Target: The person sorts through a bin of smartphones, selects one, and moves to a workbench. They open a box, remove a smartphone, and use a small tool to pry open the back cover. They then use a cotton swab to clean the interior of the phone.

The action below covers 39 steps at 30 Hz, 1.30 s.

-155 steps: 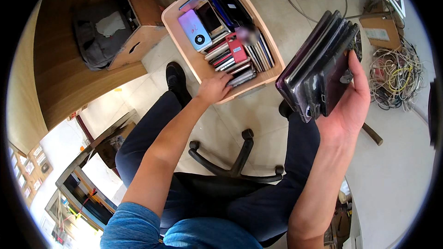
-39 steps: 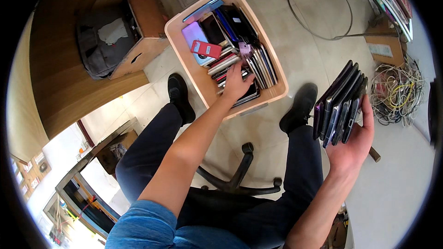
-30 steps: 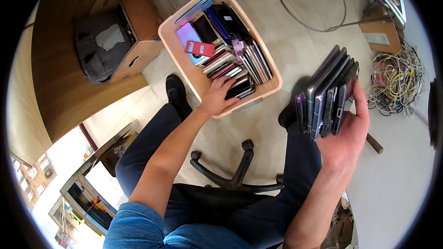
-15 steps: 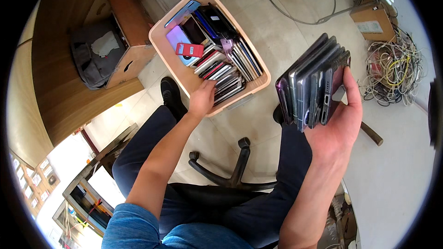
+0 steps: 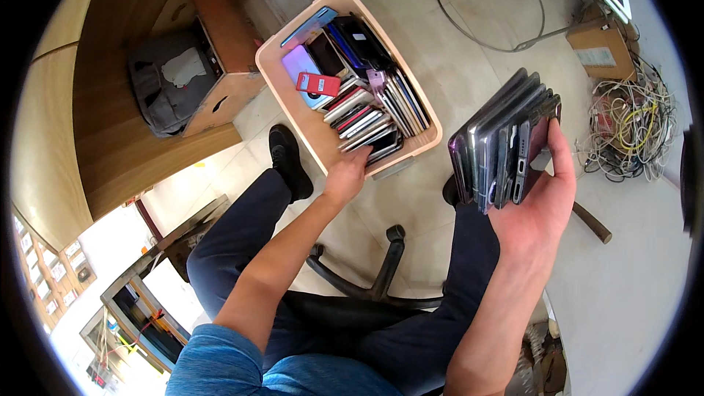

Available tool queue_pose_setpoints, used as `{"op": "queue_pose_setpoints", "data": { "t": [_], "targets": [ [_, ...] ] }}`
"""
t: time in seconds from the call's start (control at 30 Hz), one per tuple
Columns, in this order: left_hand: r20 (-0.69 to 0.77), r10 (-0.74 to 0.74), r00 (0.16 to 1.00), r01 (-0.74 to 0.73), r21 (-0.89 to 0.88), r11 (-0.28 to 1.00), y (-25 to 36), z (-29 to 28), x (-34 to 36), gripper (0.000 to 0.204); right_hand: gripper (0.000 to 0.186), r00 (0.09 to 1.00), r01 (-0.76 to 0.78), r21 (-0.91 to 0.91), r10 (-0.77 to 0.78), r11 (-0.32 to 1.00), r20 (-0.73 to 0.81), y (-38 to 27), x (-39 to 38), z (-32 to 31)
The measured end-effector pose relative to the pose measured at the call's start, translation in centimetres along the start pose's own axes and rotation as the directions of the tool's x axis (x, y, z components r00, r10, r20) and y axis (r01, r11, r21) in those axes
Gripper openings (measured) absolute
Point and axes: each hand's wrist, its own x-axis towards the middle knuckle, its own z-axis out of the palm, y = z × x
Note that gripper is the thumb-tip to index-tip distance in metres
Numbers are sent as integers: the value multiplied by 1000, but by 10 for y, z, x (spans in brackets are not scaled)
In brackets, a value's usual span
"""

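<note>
My right hand is closed around a fanned stack of dark smartphones, holding them on edge above my right knee. A port shows at the end of one phone. To the left, a pale peach plastic bin on the floor holds many smartphones in rows. My left hand reaches over its near edge, fingers closed at the end of the nearest row of smartphones; its fingertips are partly hidden there. A small red phone lies on top of a purple-blue smartphone in the bin.
A wooden cabinet with a grey bag stands at left. My black shoe is beside the bin. A chair base is below me. Tangled cables and a cardboard box lie at right beside a white surface.
The view has shifted, so the bin sits slightly farther right and lower. My left hand has worked along the near row, where the smartphones have spread apart. My right hand keeps its stack.
</note>
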Motion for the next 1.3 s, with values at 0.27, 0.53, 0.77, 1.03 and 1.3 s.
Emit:
{"op": "queue_pose_setpoints", "data": {
  "t": [0.27,0.53,0.77,1.03,1.3],
  "targets": [
    [-172,-102,980,107,22,994,-21,-35,42,33,17,999,-1,-17,2,1000,47,4,3,-4],
    [-276,43,960,82,425,902,-68,-54,166,71,22,998,63,-62,-64,996,-21,12,7,-6],
    [-255,-103,961,198,383,902,-85,-64,181,65,26,997,70,-76,-67,995,49,12,12,-5],
    [-346,-67,936,129,160,979,-105,-96,158,64,26,996,78,-56,-76,995,37,10,11,-6],
    [-371,23,928,87,276,957,-104,-83,157,65,25,996,61,-48,-57,997,65,10,8,-3]
  ]
}}
